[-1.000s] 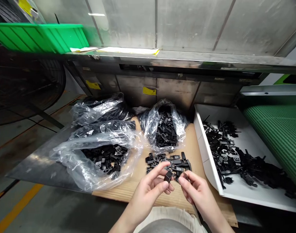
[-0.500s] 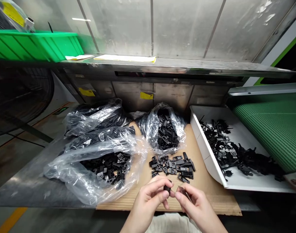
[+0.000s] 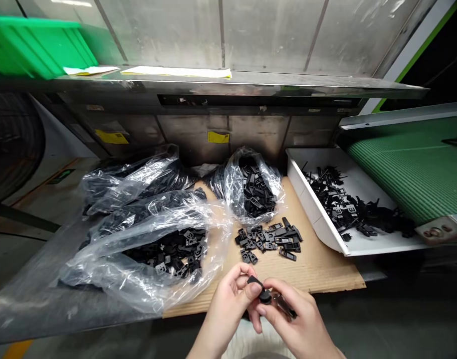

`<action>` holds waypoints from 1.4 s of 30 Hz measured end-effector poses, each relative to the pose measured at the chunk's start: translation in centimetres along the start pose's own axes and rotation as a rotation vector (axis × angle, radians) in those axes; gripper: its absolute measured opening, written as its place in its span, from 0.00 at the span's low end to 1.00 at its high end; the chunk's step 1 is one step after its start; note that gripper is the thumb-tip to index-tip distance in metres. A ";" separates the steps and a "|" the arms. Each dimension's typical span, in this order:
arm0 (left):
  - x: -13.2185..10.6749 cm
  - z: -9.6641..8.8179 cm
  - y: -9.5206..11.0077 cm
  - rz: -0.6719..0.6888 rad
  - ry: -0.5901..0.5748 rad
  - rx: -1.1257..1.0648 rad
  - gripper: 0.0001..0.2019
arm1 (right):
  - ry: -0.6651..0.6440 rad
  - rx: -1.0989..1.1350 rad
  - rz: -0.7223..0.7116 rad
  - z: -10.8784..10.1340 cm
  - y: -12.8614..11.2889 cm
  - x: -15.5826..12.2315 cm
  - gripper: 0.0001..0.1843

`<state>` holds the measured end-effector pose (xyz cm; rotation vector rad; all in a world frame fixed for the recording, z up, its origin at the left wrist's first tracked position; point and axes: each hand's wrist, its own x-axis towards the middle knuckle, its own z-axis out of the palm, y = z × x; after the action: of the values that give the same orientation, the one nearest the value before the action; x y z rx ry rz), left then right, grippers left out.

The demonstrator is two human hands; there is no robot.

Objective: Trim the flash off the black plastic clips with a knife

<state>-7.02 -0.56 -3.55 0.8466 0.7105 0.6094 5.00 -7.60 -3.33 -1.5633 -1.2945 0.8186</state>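
Black part [image 3: 256, 284]: you are holding it near the front edge of the cardboard [image 3: 318, 271] | left fingers [image 3: 247, 295]: pinching it | right fingers [image 3: 287, 290]: gripping a dark item [image 3: 284, 305], mostly hidden | loose parts [image 3: 270, 240]: lying on the cardboard, between your fingers and the rightmost bag [image 3: 233, 189]

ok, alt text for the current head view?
A person's left hand and right hand hold a small black part between them near the front of a cardboard sheet. Beyond are loose black parts and open clear bags; at right, a white tray beside a green belt.
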 end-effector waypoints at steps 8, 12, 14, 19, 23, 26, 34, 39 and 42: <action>-0.6 0.8 -0.1 -0.087 0.014 0.132 0.21 | 0.048 0.027 0.000 -0.9 -0.4 0.3 0.12; 0.0 2.0 -0.3 -0.066 0.027 0.142 0.21 | -0.017 0.081 0.063 -2.1 0.0 0.8 0.12; 0.5 2.8 -0.3 -0.054 0.038 0.150 0.21 | -0.032 0.088 0.080 -2.9 0.3 1.1 0.11; 1.9 4.9 -0.4 -0.066 0.048 0.177 0.21 | -0.052 0.094 0.076 -5.4 1.3 1.8 0.09; 3.0 6.5 -0.6 -0.085 0.078 0.208 0.22 | -0.060 0.182 0.107 -7.3 2.3 2.5 0.11; 3.6 7.6 -0.8 -0.091 0.096 0.211 0.24 | -0.090 0.252 0.144 -8.5 3.2 2.9 0.11; 4.6 8.9 -1.1 -0.147 0.041 0.220 0.23 | -0.280 0.471 0.119 -10.1 4.6 3.7 0.22; 4.6 9.1 -0.9 -0.145 0.050 0.204 0.23 | -0.295 0.532 0.135 -10.3 4.6 4.5 0.23; 4.5 9.2 -0.8 -0.147 0.069 0.176 0.22 | -0.321 0.503 0.144 -10.3 4.3 4.7 0.18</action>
<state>2.95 -1.85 -1.32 0.9300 0.8904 0.4501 16.94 -5.52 -3.39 -1.1577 -1.0847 1.4102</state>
